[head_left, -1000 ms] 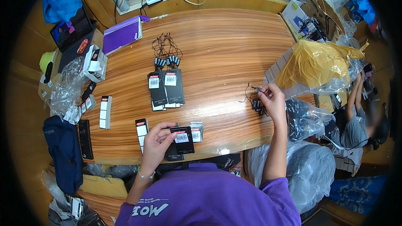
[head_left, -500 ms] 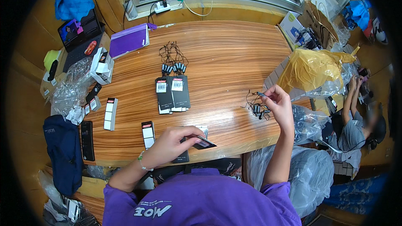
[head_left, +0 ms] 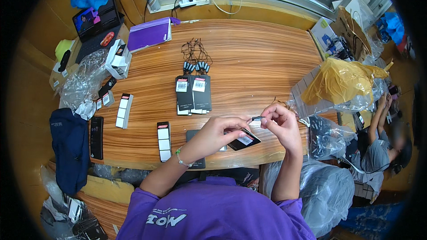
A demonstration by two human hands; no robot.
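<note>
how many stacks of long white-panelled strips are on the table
2: nearer stack left of the left hand, other stack farther left; more may be hidden behind things.

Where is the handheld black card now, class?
In the head view, right of centre, the black card is in the left hand, beside the right hand.

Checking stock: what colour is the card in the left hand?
The card is mainly black; best seen in the head view.

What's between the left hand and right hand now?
In the head view, a small dark tab and, lower in the picture, a black card show between left hand and right hand.
</note>
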